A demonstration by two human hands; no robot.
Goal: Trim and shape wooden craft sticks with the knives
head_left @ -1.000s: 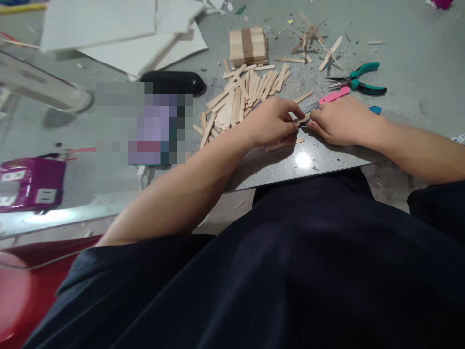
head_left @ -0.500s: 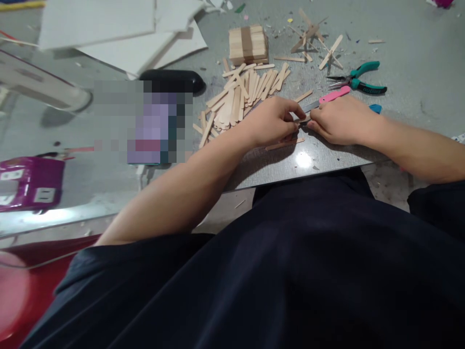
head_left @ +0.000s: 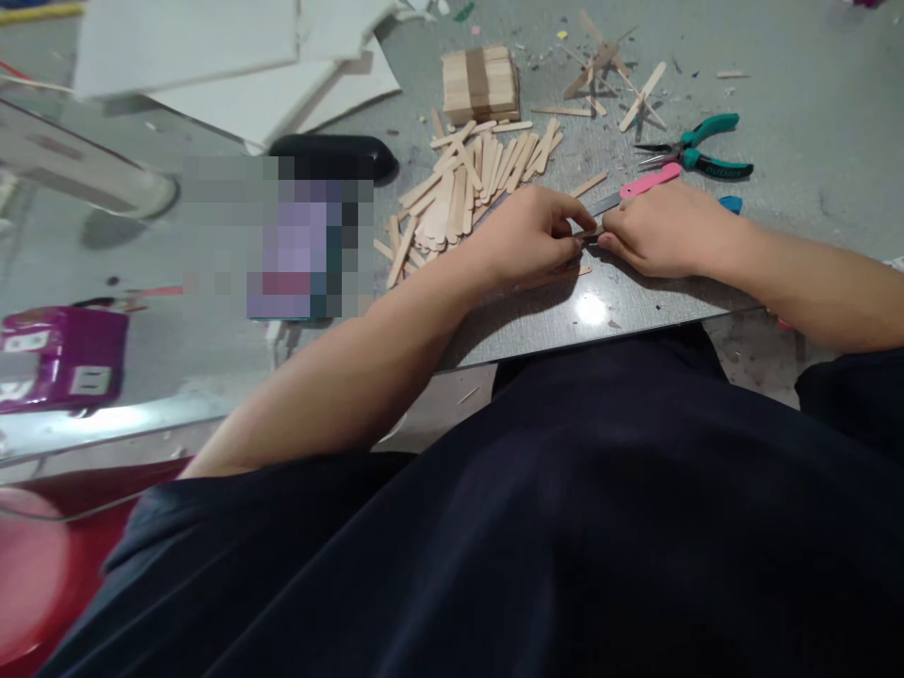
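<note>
Your left hand (head_left: 526,235) pinches one end of a craft stick (head_left: 589,233), just right of the loose heap of sticks (head_left: 459,184). Your right hand (head_left: 660,231) is curled closed on the other end. The stick looks light, thin and stiff, and likely to split along its grain, so grip it by its flat faces, close to the ends. A pink-handled cutter (head_left: 650,181) shows just behind your right knuckles; whether you grip it cannot be made out. Your fingers hide most of the stick and the blade tip. Left of the heap, a patch is blurred out.
</note>
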